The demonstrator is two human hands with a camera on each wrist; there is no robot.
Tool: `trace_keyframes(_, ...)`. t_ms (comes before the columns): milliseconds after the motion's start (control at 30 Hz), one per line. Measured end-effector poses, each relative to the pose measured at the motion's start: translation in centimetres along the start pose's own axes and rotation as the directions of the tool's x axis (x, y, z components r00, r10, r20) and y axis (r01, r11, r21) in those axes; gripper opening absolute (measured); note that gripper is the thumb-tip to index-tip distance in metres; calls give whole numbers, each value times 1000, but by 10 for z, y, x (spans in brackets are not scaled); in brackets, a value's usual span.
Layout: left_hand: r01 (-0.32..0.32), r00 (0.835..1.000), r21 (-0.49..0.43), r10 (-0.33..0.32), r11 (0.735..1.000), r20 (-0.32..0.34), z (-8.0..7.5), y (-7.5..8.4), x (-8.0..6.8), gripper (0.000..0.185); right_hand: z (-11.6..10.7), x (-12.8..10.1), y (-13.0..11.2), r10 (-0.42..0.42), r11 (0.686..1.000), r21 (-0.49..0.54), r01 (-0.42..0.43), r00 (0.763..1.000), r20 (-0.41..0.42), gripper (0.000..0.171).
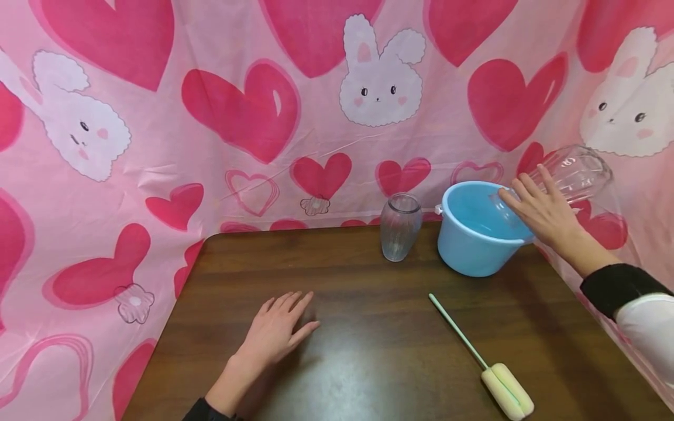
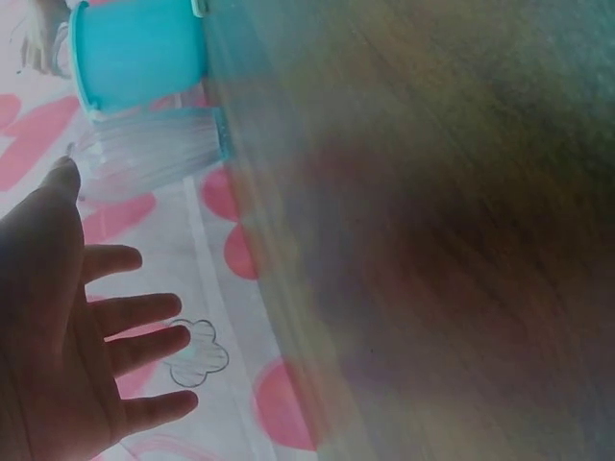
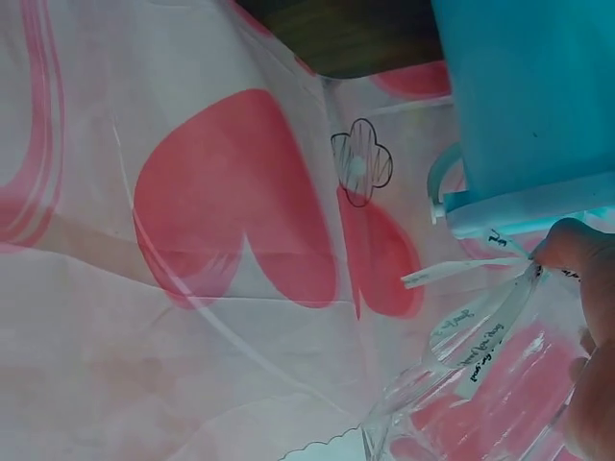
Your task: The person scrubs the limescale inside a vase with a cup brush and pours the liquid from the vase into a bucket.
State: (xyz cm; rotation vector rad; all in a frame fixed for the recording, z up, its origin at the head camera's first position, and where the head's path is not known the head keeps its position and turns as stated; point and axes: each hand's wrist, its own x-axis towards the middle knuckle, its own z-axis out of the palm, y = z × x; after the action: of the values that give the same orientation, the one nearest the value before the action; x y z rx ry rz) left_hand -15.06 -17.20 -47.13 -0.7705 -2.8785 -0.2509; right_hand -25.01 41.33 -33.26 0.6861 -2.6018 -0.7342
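My right hand (image 1: 539, 210) grips a clear ribbed glass vase (image 1: 571, 172), tilted on its side with one end over the blue plastic bucket (image 1: 476, 234). In the right wrist view the vase (image 3: 480, 394) fills the lower right, my fingers (image 3: 586, 259) curled on it beside the bucket (image 3: 528, 96). A second clear glass vase (image 1: 400, 226) stands upright left of the bucket. My left hand (image 1: 276, 330) rests flat on the brown table (image 1: 368, 351), fingers straight. In the left wrist view the left hand (image 2: 67, 336) is spread, holding nothing.
A sponge brush with a pale green stick (image 1: 481, 362) lies on the table toward the front right. A pink cloth with hearts and rabbits (image 1: 263, 117) hangs behind and to both sides. The table's back edge is just behind the bucket.
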Motion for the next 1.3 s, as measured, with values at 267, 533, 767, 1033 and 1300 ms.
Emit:
trace_keyframes(267, -8, 1000, -3, 8, 1000, 10, 2, 1, -1, 67, -5, -2, -5, 72, 995, 77, -66, 995, -69, 130)
trace_keyframes(533, -5, 1000, -3, 5, 1000, 22, 2, 1, -1, 66, -39, -8, -20, 346, 900, 313, -305, 934, -85, 107)
trace_keyframes(767, -24, 1000, 38, 25, 999, -17, 2, 0, 2, 56, -58, -31, -44, 570, 750, 472, -463, 815, -106, 88)
trace_keyframes(1033, -35, 999, 48, 37, 998, -31, -1, -4, 2, 51, -76, -57, -88, 651, 539, 726, -427, 759, -37, 81)
trace_keyframes(1300, -23, 999, 16, 23, 1000, -23, 2, -2, 3, 52, -98, -48, -137, 580, 389, 894, -224, 813, -48, 79)
